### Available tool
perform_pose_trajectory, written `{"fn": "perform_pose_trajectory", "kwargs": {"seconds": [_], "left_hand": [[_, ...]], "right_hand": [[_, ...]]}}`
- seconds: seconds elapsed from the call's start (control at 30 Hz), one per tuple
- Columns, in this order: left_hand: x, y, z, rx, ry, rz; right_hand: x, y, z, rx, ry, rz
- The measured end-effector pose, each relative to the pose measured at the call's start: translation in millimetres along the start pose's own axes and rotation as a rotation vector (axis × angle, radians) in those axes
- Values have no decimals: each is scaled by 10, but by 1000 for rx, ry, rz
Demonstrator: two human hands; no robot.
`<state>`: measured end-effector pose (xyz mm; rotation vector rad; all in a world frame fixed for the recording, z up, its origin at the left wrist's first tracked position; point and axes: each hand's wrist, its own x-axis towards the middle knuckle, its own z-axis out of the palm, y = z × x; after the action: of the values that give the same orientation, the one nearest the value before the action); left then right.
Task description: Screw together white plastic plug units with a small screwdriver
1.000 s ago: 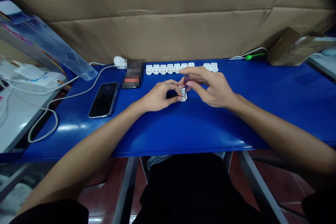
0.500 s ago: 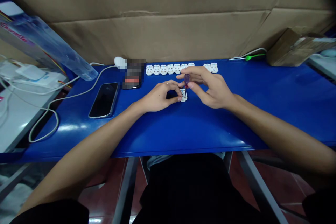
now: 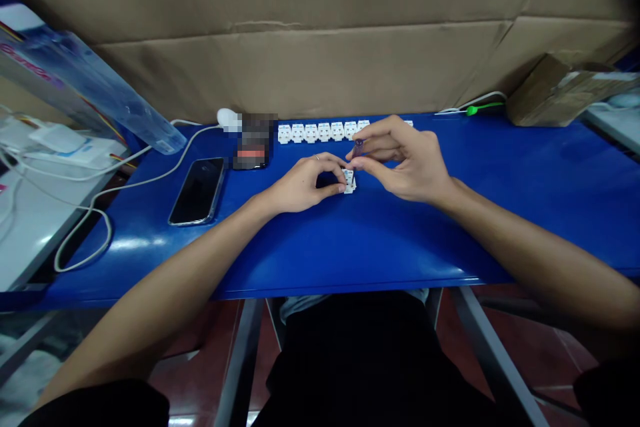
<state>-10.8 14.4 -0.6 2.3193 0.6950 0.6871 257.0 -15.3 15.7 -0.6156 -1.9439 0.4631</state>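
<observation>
Left hand (image 3: 303,181) holds a white jack (image 3: 349,181), right hand (image 3: 406,163) a purple screwdriver (image 3: 359,147)

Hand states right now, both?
Left hand: closed, holding white module.
Right hand: closed, holding purple tool.

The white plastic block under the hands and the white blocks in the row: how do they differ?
The lone block is held by the left hand; the row blocks sit unheld. It lies nearer the person, they lie along the table's far edge. It stands alone, they stand side by side. Both are white plastic.
</observation>
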Motion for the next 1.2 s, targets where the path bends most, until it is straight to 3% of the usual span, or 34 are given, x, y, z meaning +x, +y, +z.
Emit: {"fn": "perform_pose_trajectory", "kwargs": {"seconds": [0.17,0.33,0.5,0.63,0.77,0.93,1.2], "left_hand": [[9,1,7,-4,7,8],[15,10,3,-9,3,4],[32,74,-13,-37,-43,11],[24,65,-8,-12,-26,-9],[5,10,8,6,-8,-12],[4,-7,17,3,4,15],[7,-9,11,-13,-5,12]], "right_hand": [[15,5,-6,-94,47,-67],[51,-39,-44,-117,-88,-153],[67,-51,-78,-20,-203,-116],[36,6,-49,94,-171,-21],[16,17,-17,19,-47,16],[25,-36,-1,-112,65,-97],[32,-22,-80,-159,-90,-175]]}}
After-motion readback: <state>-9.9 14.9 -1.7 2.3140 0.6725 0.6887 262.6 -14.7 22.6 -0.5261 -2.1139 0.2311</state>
